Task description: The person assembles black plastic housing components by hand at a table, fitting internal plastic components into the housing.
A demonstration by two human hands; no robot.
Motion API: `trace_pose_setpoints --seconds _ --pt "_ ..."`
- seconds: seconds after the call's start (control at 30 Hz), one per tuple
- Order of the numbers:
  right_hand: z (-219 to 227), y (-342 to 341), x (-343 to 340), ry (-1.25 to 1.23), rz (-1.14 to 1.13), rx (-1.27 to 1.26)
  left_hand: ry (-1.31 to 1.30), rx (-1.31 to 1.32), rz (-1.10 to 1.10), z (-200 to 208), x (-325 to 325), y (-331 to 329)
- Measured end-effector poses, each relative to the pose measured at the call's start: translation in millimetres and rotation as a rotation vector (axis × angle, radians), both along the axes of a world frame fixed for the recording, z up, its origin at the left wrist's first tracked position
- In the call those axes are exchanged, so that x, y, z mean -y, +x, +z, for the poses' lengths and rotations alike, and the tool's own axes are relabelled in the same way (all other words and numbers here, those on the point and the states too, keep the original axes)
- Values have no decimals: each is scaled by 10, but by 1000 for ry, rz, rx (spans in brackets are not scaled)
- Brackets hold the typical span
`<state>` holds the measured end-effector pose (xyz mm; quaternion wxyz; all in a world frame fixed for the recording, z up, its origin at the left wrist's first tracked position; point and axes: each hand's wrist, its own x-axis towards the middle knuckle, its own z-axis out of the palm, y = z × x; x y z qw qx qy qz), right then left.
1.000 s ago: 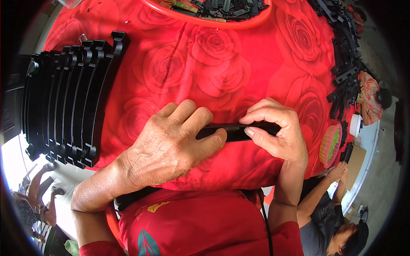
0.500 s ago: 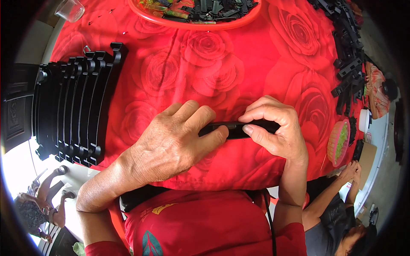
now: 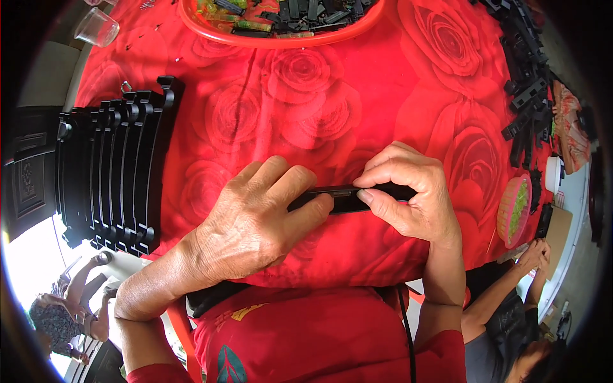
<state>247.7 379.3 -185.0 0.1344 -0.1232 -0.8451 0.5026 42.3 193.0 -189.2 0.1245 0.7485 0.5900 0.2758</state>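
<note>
Over red cloth (image 3: 396, 96) | left hand (image 3: 246, 220) — palm-down | right hand (image 3: 412, 191) — pinching bar (image 3: 345, 203)

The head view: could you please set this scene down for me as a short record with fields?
Left hand: holds the left part of a slim black piece
Right hand: holds the right part
Table cover: red tablecloth, rose-patterned
Left side: row of long black curved pieces
Far side: red basin holding black and yellowish parts
Right side: pile of black parts; pink basket with green contents
</note>
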Motion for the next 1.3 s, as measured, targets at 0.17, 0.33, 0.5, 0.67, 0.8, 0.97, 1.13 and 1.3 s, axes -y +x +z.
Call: trace_pose_setpoints --seconds 0.17,0.33,0.5,0.67,0.8,0.97,1.13,1.3 --pt "-3 12 16 32 -9 -45 -30 130 -6 126 23 -75" --pt "-30 6 89 51 -4 -58 -179 312 145 151 -34 -86" --pt "0 -16 128 79 -14 -50 -298 246 137 262 -97 -79" --pt "-9 -23 137 122 -11 -31 -379 214 177 310 -163 -28" --pt "-29 -20 142 119 4 -63 -430 261 240 303 -160 9" --pt "-12 -31 153 164 -9 -84 -393 196 221 279 -201 20" --pt "-17 -36 179 206 -44 -115 -417 181 241 291 -220 63" --pt "-30 -24 174 173 -19 -111 -383 116 294 321 -200 143"
